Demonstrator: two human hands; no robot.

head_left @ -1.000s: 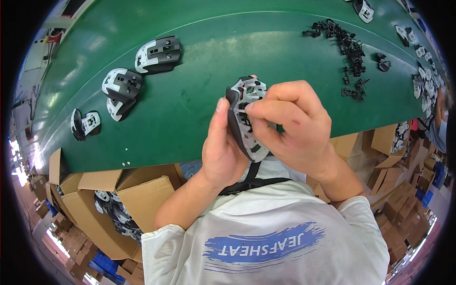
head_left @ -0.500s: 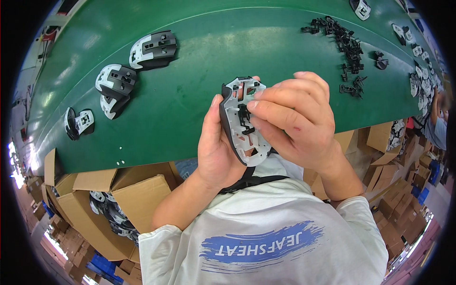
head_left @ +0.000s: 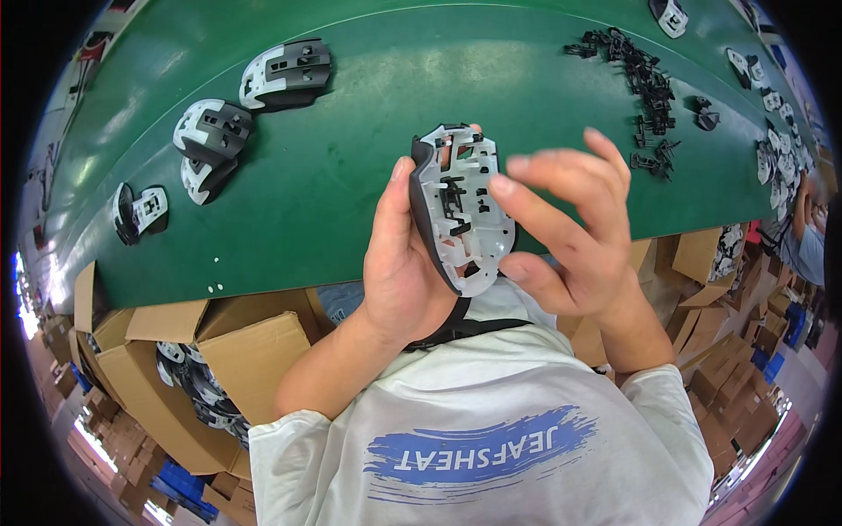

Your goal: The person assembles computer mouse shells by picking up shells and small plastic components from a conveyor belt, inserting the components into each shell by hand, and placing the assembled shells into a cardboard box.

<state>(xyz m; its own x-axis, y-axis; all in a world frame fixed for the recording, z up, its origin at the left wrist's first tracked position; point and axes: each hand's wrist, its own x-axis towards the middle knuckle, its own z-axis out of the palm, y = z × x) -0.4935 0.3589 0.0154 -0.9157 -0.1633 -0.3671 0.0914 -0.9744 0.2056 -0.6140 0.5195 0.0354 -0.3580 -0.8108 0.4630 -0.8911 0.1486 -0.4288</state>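
My left hand (head_left: pixel 399 263) grips a computer mouse shell (head_left: pixel 478 250) by its dark side, the white hollow inside turned up. Inside the shell sits a small black plastic bracket (head_left: pixel 453 203), left of the middle. To the right of the shell, my right hand (head_left: pixel 570 219) has its fingers spread, with nothing in them. Its thumb is close to the shell's lower right edge; whether it touches I cannot tell.
A pile of black plastic brackets (head_left: pixel 647 88) lies on the green table (head_left: pixel 412 79) at the right. Several grey-and-white mouse shells (head_left: pixel 288 74) stand at the left. An open cardboard box (head_left: pixel 167 403) of shells is at lower left. A co-worker (head_left: pixel 805 232) is at far right.
My right hand has let go of the black bracket inside the shell and moved off to the right, its fingers opening. The shell has turned slightly and shows more of its inside.
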